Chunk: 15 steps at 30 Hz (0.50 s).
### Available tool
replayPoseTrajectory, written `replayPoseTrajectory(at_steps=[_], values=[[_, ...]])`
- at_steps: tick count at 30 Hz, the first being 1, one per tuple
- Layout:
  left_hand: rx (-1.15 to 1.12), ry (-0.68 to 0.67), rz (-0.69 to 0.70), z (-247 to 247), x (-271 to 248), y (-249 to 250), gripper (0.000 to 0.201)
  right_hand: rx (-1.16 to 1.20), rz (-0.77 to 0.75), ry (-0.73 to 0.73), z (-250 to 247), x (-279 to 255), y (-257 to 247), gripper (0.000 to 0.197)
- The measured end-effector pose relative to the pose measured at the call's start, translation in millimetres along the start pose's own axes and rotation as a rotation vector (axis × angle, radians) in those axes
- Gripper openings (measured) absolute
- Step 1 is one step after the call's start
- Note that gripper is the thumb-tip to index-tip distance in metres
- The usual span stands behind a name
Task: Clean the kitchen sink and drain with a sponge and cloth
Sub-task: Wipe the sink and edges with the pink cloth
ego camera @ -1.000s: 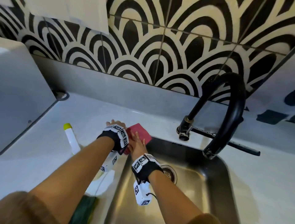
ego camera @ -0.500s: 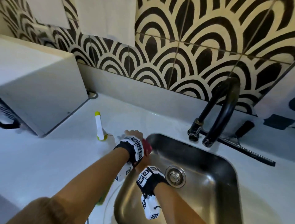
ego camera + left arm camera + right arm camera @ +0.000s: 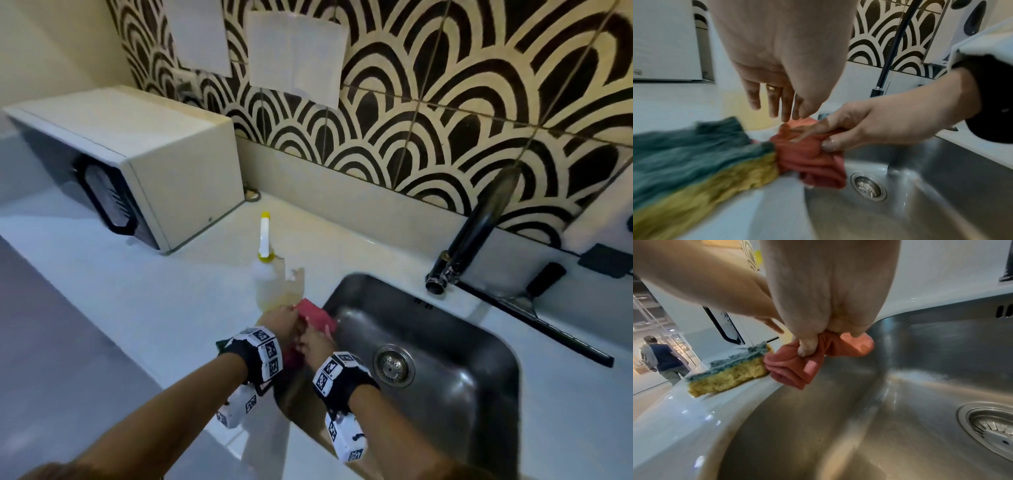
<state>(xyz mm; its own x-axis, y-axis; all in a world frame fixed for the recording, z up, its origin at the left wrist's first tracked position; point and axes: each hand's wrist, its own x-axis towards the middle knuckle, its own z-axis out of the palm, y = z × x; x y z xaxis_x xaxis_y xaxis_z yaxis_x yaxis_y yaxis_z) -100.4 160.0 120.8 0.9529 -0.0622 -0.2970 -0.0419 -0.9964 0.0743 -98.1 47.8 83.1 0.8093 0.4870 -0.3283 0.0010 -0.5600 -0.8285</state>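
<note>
A red cloth (image 3: pixel 317 317) (image 3: pixel 809 155) (image 3: pixel 795 368) is bunched at the left rim of the steel sink (image 3: pixel 479 394), hanging partly over the basin. My right hand (image 3: pixel 317 339) (image 3: pixel 830 139) (image 3: pixel 807 345) grips it from above, with fingers and thumb curled round the folds. My left hand (image 3: pixel 282 318) (image 3: pixel 781 113) hovers just left of it, fingers straight, tips at the cloth's top edge. A yellow sponge with a green scouring side (image 3: pixel 694 159) (image 3: pixel 729 369) lies on the counter against the cloth. The drain (image 3: pixel 394 365) (image 3: pixel 995 426) sits uncovered in the basin floor.
A spray bottle (image 3: pixel 269 270) stands on the white counter just behind my left hand. A white microwave (image 3: pixel 137 164) fills the back left. A black faucet (image 3: pixel 479 219) and a squeegee (image 3: pixel 534 308) are behind the sink. A person (image 3: pixel 661 360) stands far off.
The cloth lay flat at the sink's back-left corner under both hands; now it is bunched in my right hand at the left rim, and my left hand's fingers have lifted.
</note>
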Motion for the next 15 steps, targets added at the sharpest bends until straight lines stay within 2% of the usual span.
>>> replayPoseTrajectory(at_steps=[1,2,3,4,6,7,10,15], values=[[-0.013,-0.005,-0.009,-0.2,-8.5,-4.4,0.036,-0.13,-0.064,-0.024,-1.8,-1.1,0.4,0.046],[-0.039,0.003,-0.006,0.7,-15.4,-8.6,0.035,-0.262,-0.022,-0.103,-3.3,-9.7,-6.0,0.04],[-0.064,0.02,-0.002,1.7,-21.6,-12.9,0.035,-0.285,0.026,-0.137,-4.6,-10.7,-2.7,0.035],[-0.101,0.039,0.005,5.1,-25.4,-18.9,0.035,-0.354,0.048,-0.112,-9.7,-14.5,-3.3,0.034],[-0.168,0.064,0.05,6.7,-33.7,-26.8,0.037,-0.431,-0.004,-0.143,-10.7,-18.5,-2.7,0.033],[-0.192,0.055,0.075,6.1,-36.9,-30.4,0.043,-0.434,-0.035,-0.118,-11.6,-22.8,-3.9,0.031],[-0.29,-0.014,0.162,0.6,-43.6,-39.4,0.081,-0.398,-0.056,-0.074,-15.8,-30.0,-12.2,0.029],[-0.45,-0.062,0.414,-7.2,-51.4,-57.3,0.101,-0.396,-0.03,0.005,-13.3,-29.4,-46.6,0.033]])
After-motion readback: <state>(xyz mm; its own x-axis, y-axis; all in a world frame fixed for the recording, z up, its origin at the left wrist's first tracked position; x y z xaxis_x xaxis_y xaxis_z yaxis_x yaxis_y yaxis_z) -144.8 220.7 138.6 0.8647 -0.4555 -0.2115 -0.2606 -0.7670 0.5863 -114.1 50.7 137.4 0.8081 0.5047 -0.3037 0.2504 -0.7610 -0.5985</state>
